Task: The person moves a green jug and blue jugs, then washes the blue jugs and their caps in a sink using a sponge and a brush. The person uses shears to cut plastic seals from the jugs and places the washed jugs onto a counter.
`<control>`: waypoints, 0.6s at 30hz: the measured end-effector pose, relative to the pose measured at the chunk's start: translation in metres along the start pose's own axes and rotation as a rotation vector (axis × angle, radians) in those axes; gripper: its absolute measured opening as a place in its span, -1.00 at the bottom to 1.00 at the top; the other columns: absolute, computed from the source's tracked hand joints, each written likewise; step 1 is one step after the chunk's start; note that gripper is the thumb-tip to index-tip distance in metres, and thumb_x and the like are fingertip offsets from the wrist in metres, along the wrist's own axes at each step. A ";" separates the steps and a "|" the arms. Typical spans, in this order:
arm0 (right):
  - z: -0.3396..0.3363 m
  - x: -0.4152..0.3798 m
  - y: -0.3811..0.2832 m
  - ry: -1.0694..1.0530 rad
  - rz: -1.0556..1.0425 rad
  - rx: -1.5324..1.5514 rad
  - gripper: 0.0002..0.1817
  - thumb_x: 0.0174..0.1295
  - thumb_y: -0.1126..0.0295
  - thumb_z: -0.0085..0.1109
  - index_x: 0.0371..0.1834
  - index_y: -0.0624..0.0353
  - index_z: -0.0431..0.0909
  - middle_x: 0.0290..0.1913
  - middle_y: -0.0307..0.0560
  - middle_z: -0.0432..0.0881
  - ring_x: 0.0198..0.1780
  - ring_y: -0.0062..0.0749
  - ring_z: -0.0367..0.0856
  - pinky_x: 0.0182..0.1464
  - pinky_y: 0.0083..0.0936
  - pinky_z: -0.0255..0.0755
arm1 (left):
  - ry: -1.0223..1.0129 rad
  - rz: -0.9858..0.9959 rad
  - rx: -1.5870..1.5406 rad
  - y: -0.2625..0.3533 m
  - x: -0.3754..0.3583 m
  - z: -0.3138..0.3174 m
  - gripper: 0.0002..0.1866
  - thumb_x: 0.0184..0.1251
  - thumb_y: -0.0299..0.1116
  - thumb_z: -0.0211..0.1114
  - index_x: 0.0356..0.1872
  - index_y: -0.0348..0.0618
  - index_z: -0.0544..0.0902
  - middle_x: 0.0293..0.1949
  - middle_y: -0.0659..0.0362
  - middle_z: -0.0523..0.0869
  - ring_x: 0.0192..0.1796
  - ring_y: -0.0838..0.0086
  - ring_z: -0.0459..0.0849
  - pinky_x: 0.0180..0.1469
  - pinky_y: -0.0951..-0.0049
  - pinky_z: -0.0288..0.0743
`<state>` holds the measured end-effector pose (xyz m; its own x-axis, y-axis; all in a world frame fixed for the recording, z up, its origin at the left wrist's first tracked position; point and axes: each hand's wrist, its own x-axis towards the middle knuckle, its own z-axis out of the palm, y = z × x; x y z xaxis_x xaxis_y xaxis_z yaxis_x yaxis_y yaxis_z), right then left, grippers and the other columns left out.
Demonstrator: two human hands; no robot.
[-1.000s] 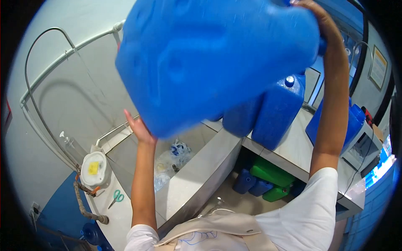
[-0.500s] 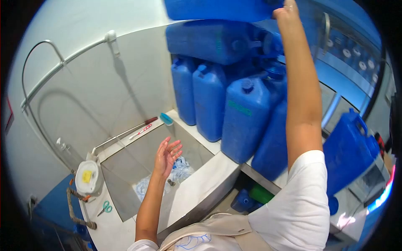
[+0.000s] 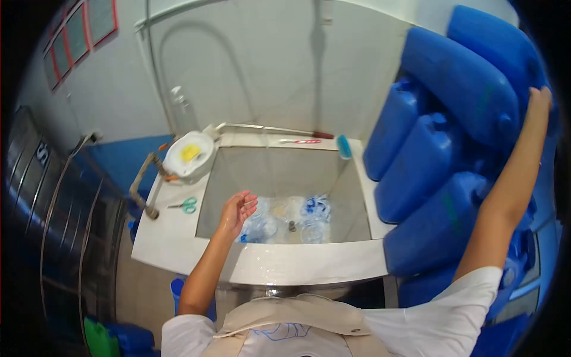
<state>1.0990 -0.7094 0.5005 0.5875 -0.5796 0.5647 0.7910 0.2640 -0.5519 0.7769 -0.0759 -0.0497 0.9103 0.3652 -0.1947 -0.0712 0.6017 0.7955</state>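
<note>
My left hand (image 3: 238, 211) is held over the sink (image 3: 285, 172), its fingers apart and nothing in it. Below it, crumpled clear and blue plastic pieces (image 3: 315, 208) lie in the sink bottom around a small drain fitting (image 3: 292, 225). At the far right, my raised right hand (image 3: 540, 98) grips the end of the topmost blue water jug (image 3: 491, 38); some of its fingers are hidden. That jug lies on its side on another sideways jug (image 3: 458, 68), above several upright blue jugs (image 3: 419, 169).
Green-handled scissors (image 3: 189, 205) and a white dish (image 3: 188, 156) with a yellow sponge (image 3: 191, 152) are on the left ledge. A toothbrush (image 3: 306, 141), a long red-handled rod (image 3: 321, 135) and a blue brush (image 3: 343, 146) line the back. A pipe (image 3: 140, 184) rises at left.
My view has turned left, so the sink now sits in the middle and the jugs at right. My right hand stays at the top jug's end. The left hand stays open over the sink.
</note>
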 end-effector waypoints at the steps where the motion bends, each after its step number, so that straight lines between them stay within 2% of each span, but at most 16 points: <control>1: 0.018 -0.024 0.005 -0.026 0.033 0.101 -0.66 0.04 0.58 0.01 -0.07 0.42 0.51 -0.12 0.16 0.60 -0.05 -0.18 0.58 0.07 -0.37 0.49 | 0.049 0.012 0.020 0.000 0.003 -0.010 -0.66 0.35 -0.27 0.05 0.05 -0.25 0.41 -0.05 0.00 0.59 -0.05 0.33 0.61 0.01 0.38 0.53; 3: 0.062 -0.139 0.031 -0.254 -0.261 0.152 -0.72 0.16 0.55 -0.04 -0.08 0.43 0.50 -0.11 0.15 0.59 -0.05 -0.17 0.58 0.11 -0.35 0.48 | 0.118 0.029 0.044 0.004 0.003 -0.021 -0.66 0.33 -0.26 0.08 0.03 -0.23 0.44 -0.05 0.01 0.59 -0.05 0.33 0.61 0.02 0.39 0.53; 4: 0.085 -0.203 0.053 -0.423 -0.355 0.189 -0.74 0.22 0.54 -0.07 -0.09 0.44 0.50 -0.10 0.15 0.59 -0.05 -0.17 0.58 0.13 -0.34 0.47 | 0.136 0.035 0.050 0.007 0.006 -0.020 -0.66 0.32 -0.26 0.08 0.02 -0.24 0.44 -0.07 0.01 0.59 -0.05 0.34 0.61 0.03 0.40 0.53; 5: 0.105 -0.268 0.082 -0.623 -0.347 0.230 -0.76 0.28 0.52 -0.10 -0.10 0.45 0.49 -0.10 0.15 0.58 -0.05 -0.17 0.58 0.15 -0.33 0.47 | 0.133 0.039 0.065 0.007 0.010 -0.021 -0.66 0.32 -0.27 0.08 0.03 -0.24 0.44 -0.07 0.02 0.59 -0.04 0.35 0.61 0.02 0.41 0.53; 6: 0.137 -0.365 0.102 -0.586 -0.104 0.149 -0.76 0.28 0.46 -0.02 -0.10 0.40 0.51 -0.12 0.08 0.60 -0.09 -0.28 0.59 0.09 -0.39 0.48 | 0.131 0.047 0.074 0.007 0.016 -0.023 -0.65 0.31 -0.27 0.09 0.04 -0.25 0.44 -0.07 0.02 0.59 -0.04 0.35 0.61 0.01 0.42 0.53; 7: 0.152 -0.421 0.137 -0.817 0.068 -0.035 -0.75 0.28 0.41 0.01 -0.08 0.35 0.52 -0.15 0.01 0.61 -0.14 -0.39 0.59 0.03 -0.47 0.47 | 0.135 0.044 0.105 0.007 0.017 -0.023 -0.66 0.32 -0.29 0.09 0.04 -0.25 0.44 -0.07 0.03 0.59 -0.05 0.36 0.61 -0.01 0.44 0.53; 8: 0.160 -0.461 0.192 -1.157 0.276 -0.128 -0.73 0.28 0.33 0.04 -0.09 0.31 0.53 -0.23 -0.07 0.62 -0.21 -0.48 0.59 -0.05 -0.52 0.48 | 0.142 0.039 0.133 0.012 0.016 -0.028 -0.67 0.33 -0.30 0.08 0.05 -0.25 0.44 -0.08 0.05 0.60 -0.05 0.37 0.61 -0.02 0.45 0.53; 9: 0.169 -0.514 0.235 -1.278 0.538 -0.116 -0.73 0.30 0.33 -0.01 -0.11 0.31 0.53 -0.30 -0.11 0.62 -0.29 -0.50 0.59 -0.12 -0.55 0.50 | 0.196 0.056 0.106 0.021 0.010 -0.040 -0.67 0.33 -0.30 0.08 0.05 -0.25 0.44 -0.08 0.05 0.60 -0.05 0.37 0.61 -0.02 0.45 0.53; 10: 0.174 -0.569 0.260 -1.232 0.679 -0.250 -0.76 0.29 0.38 -0.07 -0.16 0.30 0.54 -0.36 -0.11 0.61 -0.36 -0.47 0.59 -0.20 -0.55 0.54 | 0.126 0.112 0.159 0.030 0.001 -0.054 -0.68 0.35 -0.31 0.07 0.04 -0.25 0.45 -0.09 0.06 0.61 -0.07 0.39 0.62 -0.03 0.47 0.54; 11: 0.173 -0.606 0.295 -1.295 0.825 -0.319 -0.77 0.28 0.41 -0.09 -0.17 0.31 0.53 -0.37 -0.10 0.60 -0.37 -0.46 0.60 -0.22 -0.55 0.55 | 0.066 0.160 0.214 0.039 -0.011 -0.071 -0.70 0.37 -0.31 0.06 0.03 -0.25 0.46 -0.11 0.08 0.62 -0.08 0.41 0.63 -0.05 0.49 0.54; 12: 0.169 -0.636 0.330 -1.359 0.973 -0.396 -0.77 0.28 0.43 -0.12 -0.18 0.33 0.52 -0.38 -0.08 0.60 -0.38 -0.45 0.60 -0.23 -0.56 0.57 | 0.089 0.249 0.272 0.052 -0.027 -0.099 -0.70 0.39 -0.30 0.05 0.03 -0.25 0.47 -0.13 0.09 0.63 -0.09 0.43 0.63 -0.05 0.50 0.53; 13: 0.162 -0.661 0.358 -1.377 1.048 -0.407 -0.77 0.29 0.41 -0.10 -0.18 0.33 0.51 -0.37 -0.07 0.60 -0.38 -0.44 0.61 -0.23 -0.54 0.58 | 0.115 0.332 0.344 0.070 -0.046 -0.131 -0.71 0.41 -0.29 0.04 0.02 -0.25 0.48 -0.14 0.10 0.65 -0.11 0.46 0.63 -0.05 0.50 0.53; 15: 0.141 -0.719 0.397 -1.439 1.166 -0.421 -0.77 0.30 0.39 -0.08 -0.19 0.34 0.50 -0.37 -0.05 0.59 -0.38 -0.43 0.61 -0.23 -0.53 0.59 | 0.323 0.496 0.446 0.106 -0.103 -0.184 -0.70 0.42 -0.27 0.04 0.01 -0.25 0.50 -0.16 0.11 0.67 -0.10 0.50 0.62 -0.04 0.50 0.50; 16: 0.129 -0.747 0.410 -1.485 1.211 -0.449 -0.73 0.34 0.33 -0.11 -0.15 0.33 0.48 -0.30 -0.02 0.60 -0.32 -0.39 0.62 -0.18 -0.50 0.58 | 0.436 0.580 0.481 0.118 -0.131 -0.213 -0.72 0.41 -0.30 0.03 0.00 -0.25 0.51 -0.16 0.10 0.67 -0.11 0.52 0.62 -0.03 0.50 0.48; 17: 0.121 -0.772 0.416 -1.530 1.241 -0.469 -0.69 0.38 0.27 -0.14 -0.12 0.33 0.46 -0.24 0.01 0.60 -0.26 -0.35 0.63 -0.13 -0.48 0.57 | 0.635 0.597 0.457 0.125 -0.164 -0.228 -0.73 0.40 -0.34 0.01 0.01 -0.25 0.50 -0.17 0.11 0.67 -0.13 0.52 0.61 -0.03 0.51 0.48; 18: 0.111 -0.801 0.410 -1.579 1.261 -0.466 -0.69 0.38 0.27 -0.14 -0.12 0.33 0.46 -0.24 0.01 0.60 -0.26 -0.35 0.63 -0.13 -0.48 0.57 | 0.794 0.628 0.489 0.124 -0.194 -0.249 -0.71 0.42 -0.29 -0.01 -0.02 -0.27 0.50 -0.17 0.11 0.66 -0.16 0.53 0.60 -0.04 0.53 0.45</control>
<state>0.9719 -0.0515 -0.1097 0.4622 0.8016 -0.3791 -0.0165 -0.4197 -0.9075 0.4900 0.1043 -0.0563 0.2393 0.9596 0.1480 -0.0994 -0.1274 0.9868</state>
